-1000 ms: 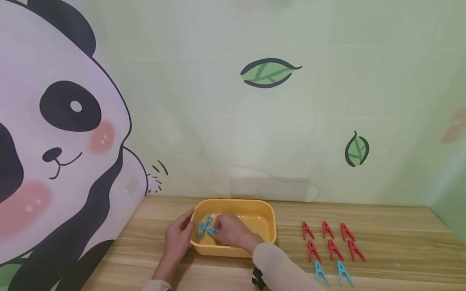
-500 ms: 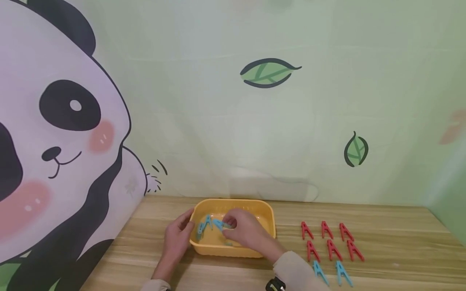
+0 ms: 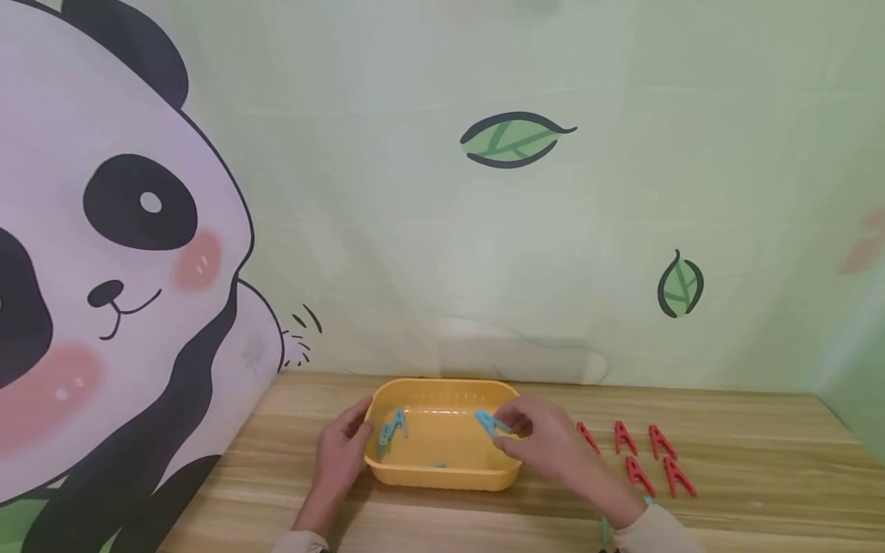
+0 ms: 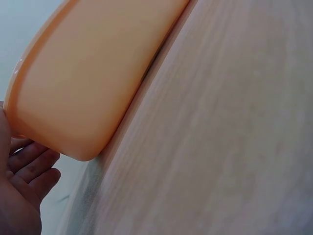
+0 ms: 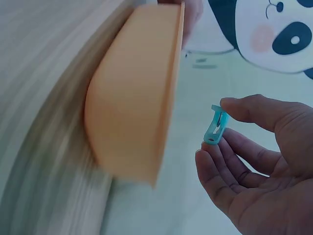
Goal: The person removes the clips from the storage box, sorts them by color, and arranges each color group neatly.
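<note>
A yellow plastic basin (image 3: 442,478) stands on the wooden table. At its left end my left hand (image 3: 339,445) holds the rim, the thumb at the edge and the other fingers outside the wall, as the left wrist view shows. My right hand (image 3: 553,445) pinches a light blue clothespin (image 3: 486,422) between thumb and fingertips, over the basin's right end. In the right wrist view this clothespin (image 5: 213,131) is raised beside the basin's outer wall (image 5: 132,98). Several blue clothespins (image 3: 398,422) lie inside the basin, mostly at the left, one partly hidden by the front wall.
Red clothespins (image 3: 661,441) lie in two rows on the table (image 3: 760,461) to the right. Below them blue clothespins (image 3: 604,530) are mostly hidden by my right forearm. Behind the table hangs a green backdrop (image 3: 415,230) printed with a panda and leaves.
My right hand has picked a blue clothespin from the cluster at the basin's left and carried it right and up to the right rim. My left hand has stayed at the basin.
</note>
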Available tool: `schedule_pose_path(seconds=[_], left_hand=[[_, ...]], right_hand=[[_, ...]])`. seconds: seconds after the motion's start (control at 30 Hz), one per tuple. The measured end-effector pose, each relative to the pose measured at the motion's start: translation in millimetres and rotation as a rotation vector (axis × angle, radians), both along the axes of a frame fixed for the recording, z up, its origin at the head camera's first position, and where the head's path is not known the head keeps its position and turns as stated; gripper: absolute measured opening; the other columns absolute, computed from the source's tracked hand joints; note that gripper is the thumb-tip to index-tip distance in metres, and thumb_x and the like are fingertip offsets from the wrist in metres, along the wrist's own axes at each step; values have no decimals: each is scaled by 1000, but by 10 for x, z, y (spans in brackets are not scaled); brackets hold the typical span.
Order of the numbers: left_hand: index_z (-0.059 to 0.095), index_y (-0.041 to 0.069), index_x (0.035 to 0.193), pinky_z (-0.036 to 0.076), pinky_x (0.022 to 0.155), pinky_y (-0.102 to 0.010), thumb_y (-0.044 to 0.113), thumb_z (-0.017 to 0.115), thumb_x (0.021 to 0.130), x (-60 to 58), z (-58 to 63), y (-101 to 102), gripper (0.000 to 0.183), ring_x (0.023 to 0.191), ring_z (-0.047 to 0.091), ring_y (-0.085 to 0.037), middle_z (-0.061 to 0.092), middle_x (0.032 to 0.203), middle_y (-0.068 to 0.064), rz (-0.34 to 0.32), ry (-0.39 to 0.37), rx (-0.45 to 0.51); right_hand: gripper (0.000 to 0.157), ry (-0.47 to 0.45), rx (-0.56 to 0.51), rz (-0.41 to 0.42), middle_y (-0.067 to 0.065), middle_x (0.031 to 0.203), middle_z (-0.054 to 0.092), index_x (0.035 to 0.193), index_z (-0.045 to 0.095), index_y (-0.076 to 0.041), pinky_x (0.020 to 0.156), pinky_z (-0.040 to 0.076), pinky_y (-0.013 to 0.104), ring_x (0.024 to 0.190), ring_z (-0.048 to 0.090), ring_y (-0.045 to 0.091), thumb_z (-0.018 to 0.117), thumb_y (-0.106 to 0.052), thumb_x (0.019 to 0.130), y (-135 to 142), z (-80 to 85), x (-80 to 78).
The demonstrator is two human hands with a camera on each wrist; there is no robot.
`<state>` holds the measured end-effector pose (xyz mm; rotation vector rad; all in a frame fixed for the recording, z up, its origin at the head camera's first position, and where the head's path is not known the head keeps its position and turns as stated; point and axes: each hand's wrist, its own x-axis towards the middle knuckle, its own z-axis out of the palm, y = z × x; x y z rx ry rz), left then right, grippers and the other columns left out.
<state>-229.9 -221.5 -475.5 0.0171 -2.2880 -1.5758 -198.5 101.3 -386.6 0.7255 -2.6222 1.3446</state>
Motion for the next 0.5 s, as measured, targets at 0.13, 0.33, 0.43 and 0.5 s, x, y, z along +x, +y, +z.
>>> schedule_pose_path(seconds=[0.13, 0.33, 0.43, 0.5], left_hand=[[63, -6, 142, 50, 111, -50, 2, 60, 104, -3, 5, 5, 39, 129, 63, -36, 66, 140, -23, 1, 7, 0], [63, -5, 142, 50, 110, -49, 1, 61, 103, -19, -7, 6, 39, 129, 63, -36, 66, 140, -22, -1, 8, -1], [63, -5, 142, 49, 111, -49, 2, 60, 103, -11, -16, 4, 40, 130, 62, -36, 65, 141, -23, 1, 1, 3], [63, -5, 142, 49, 111, -49, 2, 60, 103, -5, -21, 5, 40, 130, 62, -37, 65, 141, -23, 3, -1, 9]], right_hand=[[21, -17, 28, -76, -2, 97, 72, 107, 75, -4, 77, 60, 27, 88, 66, 14, 85, -10, 90, 331, 33, 60], [23, -102, 48, -163, -3, 99, 72, 109, 75, -8, 77, 60, 25, 89, 66, 14, 86, -14, 91, 701, 21, 204], [25, -137, 50, -175, -2, 101, 73, 111, 75, -5, 76, 60, 26, 89, 66, 15, 86, -14, 91, 844, 2, 274], [26, -145, 65, -189, -2, 101, 72, 112, 75, -5, 75, 60, 26, 88, 66, 14, 86, -15, 91, 936, -13, 309]])
